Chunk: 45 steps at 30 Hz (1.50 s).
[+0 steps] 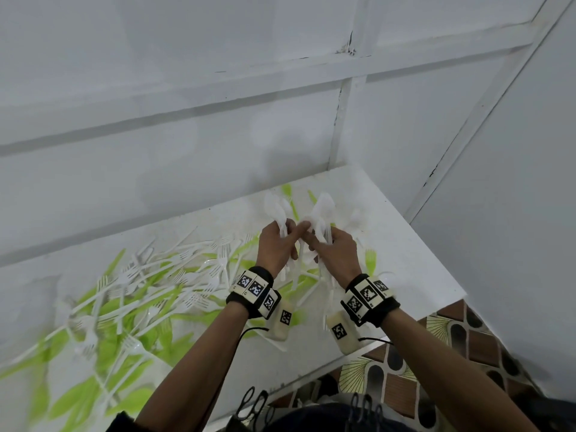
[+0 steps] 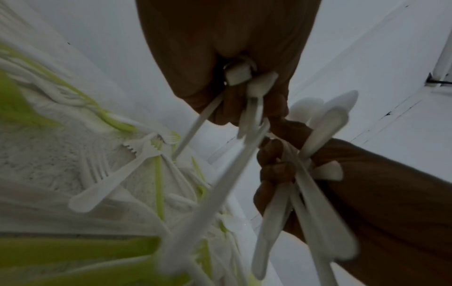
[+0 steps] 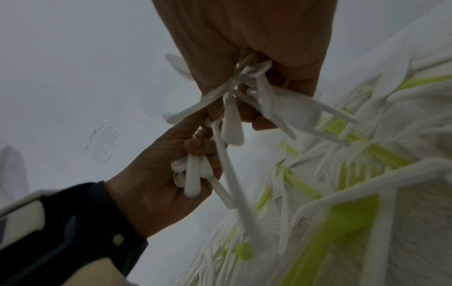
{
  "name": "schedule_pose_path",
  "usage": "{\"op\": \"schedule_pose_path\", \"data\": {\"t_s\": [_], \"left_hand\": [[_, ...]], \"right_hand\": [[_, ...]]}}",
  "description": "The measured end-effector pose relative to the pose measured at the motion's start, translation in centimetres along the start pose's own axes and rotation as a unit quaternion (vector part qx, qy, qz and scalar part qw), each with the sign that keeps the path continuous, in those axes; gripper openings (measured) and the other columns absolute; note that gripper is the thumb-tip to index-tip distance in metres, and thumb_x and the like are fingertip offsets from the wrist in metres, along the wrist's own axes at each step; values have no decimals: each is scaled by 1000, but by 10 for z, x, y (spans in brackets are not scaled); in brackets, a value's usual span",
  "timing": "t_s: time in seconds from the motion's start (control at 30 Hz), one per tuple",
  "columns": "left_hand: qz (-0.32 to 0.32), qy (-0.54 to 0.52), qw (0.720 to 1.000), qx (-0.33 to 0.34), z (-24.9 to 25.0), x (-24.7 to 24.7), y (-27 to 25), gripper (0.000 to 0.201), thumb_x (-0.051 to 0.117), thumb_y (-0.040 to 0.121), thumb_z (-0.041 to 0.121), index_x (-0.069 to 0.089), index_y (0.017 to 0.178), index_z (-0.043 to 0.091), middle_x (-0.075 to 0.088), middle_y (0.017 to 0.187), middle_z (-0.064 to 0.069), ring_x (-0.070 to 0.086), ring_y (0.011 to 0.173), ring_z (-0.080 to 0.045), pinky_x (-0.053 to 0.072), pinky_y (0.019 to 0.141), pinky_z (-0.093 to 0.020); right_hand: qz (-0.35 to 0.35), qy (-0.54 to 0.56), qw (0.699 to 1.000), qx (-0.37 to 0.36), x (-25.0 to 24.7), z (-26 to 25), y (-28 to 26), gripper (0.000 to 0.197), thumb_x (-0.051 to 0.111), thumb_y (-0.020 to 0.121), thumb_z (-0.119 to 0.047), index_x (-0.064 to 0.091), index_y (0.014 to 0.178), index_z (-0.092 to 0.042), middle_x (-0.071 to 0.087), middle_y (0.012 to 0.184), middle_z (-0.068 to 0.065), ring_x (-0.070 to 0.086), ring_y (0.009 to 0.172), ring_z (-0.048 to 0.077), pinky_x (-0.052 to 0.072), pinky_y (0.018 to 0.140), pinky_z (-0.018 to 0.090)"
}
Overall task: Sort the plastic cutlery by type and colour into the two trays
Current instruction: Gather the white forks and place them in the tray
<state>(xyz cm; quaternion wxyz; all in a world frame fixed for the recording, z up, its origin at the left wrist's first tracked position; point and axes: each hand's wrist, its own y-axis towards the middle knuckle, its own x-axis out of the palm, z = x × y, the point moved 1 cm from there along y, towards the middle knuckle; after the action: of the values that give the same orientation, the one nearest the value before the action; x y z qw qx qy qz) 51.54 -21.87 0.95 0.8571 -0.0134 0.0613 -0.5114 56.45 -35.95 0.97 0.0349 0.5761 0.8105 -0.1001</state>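
Both hands are raised together over the table's back right corner. My left hand [image 1: 278, 244] grips a bunch of white spoons [image 1: 276, 210], bowls pointing up. My right hand [image 1: 335, 249] grips a second, larger bunch of white spoons [image 1: 324, 208]. The fingers of the two hands touch between the bunches. In the left wrist view my left hand [image 2: 234, 58] is closed round white handles [image 2: 238, 75]. In the right wrist view my right hand [image 3: 257, 48] clutches crossed white handles [image 3: 247, 77]. A loose pile of white forks and green cutlery [image 1: 140, 291] covers the table to the left. No tray shows.
The white table [image 1: 417, 260] sits in a corner, with walls close behind and to the right. Its front edge runs diagonally at lower right, above a patterned floor [image 1: 467, 344]. A green fork [image 1: 371, 260] lies just right of my right wrist.
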Motion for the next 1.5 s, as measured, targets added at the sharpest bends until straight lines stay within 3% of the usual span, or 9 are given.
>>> {"op": "schedule_pose_path", "data": {"t_s": [0.1, 0.3, 0.43, 0.53, 0.7, 0.93, 1.1, 1.27, 1.5], "left_hand": [[-52, 19, 998, -2, -2, 1, -4, 53, 74, 90, 43, 52, 77, -3, 53, 54, -19, 46, 39, -22, 37, 47, -26], [-121, 104, 987, -17, -12, 2, -2, 39, 79, 86, 42, 61, 85, 7, 57, 66, 5, 50, 49, -17, 42, 49, -30], [-178, 336, 925, 23, -26, 4, 3, 29, 64, 97, 40, 63, 99, 11, 66, 87, -2, 62, 79, -22, 51, 72, -38], [-150, 457, 875, 55, -22, 5, 7, 33, 58, 99, 40, 62, 100, 7, 68, 99, -14, 63, 92, -35, 46, 73, -38], [-100, 483, 867, 77, -17, 8, 10, 41, 54, 99, 33, 38, 66, 16, 52, 71, -5, 60, 80, -36, 35, 61, -33], [-185, 431, 881, 67, -32, 29, 6, 27, 56, 100, 32, 77, 86, 22, 64, 78, -1, 60, 73, -24, 40, 64, -32], [-217, 378, 898, 56, -37, 54, 13, 66, 54, 90, 65, 74, 94, 3, 71, 84, -14, 65, 72, -27, 53, 69, -44], [-250, 461, 846, 95, -33, 97, 1, 44, 60, 97, 51, 52, 72, 16, 64, 85, -10, 63, 88, -32, 39, 66, -34], [-288, 541, 782, 113, -45, 147, -8, 44, 67, 88, 54, 67, 109, 15, 68, 109, -9, 65, 104, -30, 47, 80, -34]], "right_hand": [[-3, -7, 1000, -3, -3, -1, 2, 34, 76, 90, -37, 70, 83, -4, 70, 65, 2, 62, 54, 17, 54, 55, 34], [39, 103, 993, 44, -13, -5, 13, 24, 73, 91, -21, 69, 93, 3, 73, 72, 8, 62, 61, 25, 52, 59, 37], [-3, 103, 993, 53, -19, -6, 15, 22, 75, 92, -23, 69, 85, -3, 71, 74, 10, 60, 61, 25, 52, 56, 33], [-23, 99, 994, 45, -36, -13, 21, 23, 77, 91, -24, 66, 79, -7, 61, 67, 5, 52, 55, 18, 46, 49, 27], [-22, 74, 997, 20, -72, -9, 22, 25, 74, 93, -29, 66, 82, -8, 56, 69, 7, 51, 55, 13, 46, 52, 25], [41, -7, 998, 40, -111, 29, 6, 33, 75, 92, -34, 64, 84, -4, 62, 70, 3, 58, 60, 21, 51, 58, 32], [136, 8, 987, 89, -134, 43, -3, 29, 80, 86, -35, 62, 82, -12, 64, 72, 4, 60, 56, 24, 45, 47, 22], [163, 66, 979, 107, -155, 50, -17, 34, 80, 87, -37, 63, 86, -7, 61, 70, 6, 57, 56, 24, 50, 59, 34], [198, 86, 970, 113, -177, 63, -36, 31, 81, 86, -33, 63, 83, -8, 62, 67, 6, 59, 55, 25, 54, 63, 38]]}}
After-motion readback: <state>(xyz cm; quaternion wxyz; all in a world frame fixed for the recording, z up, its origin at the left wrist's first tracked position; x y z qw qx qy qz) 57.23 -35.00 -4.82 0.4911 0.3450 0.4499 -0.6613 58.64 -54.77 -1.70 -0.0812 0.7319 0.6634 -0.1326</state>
